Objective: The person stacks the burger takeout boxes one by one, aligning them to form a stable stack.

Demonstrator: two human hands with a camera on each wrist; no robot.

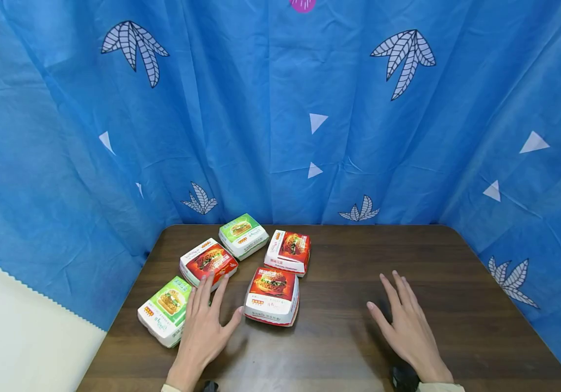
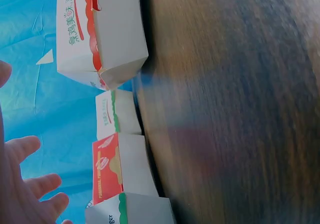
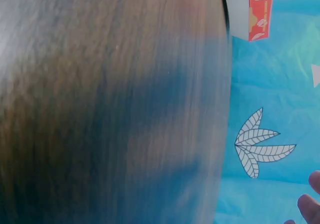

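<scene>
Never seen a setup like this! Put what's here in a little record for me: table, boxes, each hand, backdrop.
Table: dark, wood-grained
Green boxes: two, burger pictures on top
Red boxes: three, burger pictures on top
Left hand: near the boxes, holding nothing
Right hand: away from the boxes, holding nothing
Backdrop: blue curtain, leaf and triangle prints

Burger boxes (image 1: 272, 296) smooth card; tabletop (image 1: 331, 321) glossy wood-grain; curtain (image 1: 241, 120) creased cloth.
</scene>
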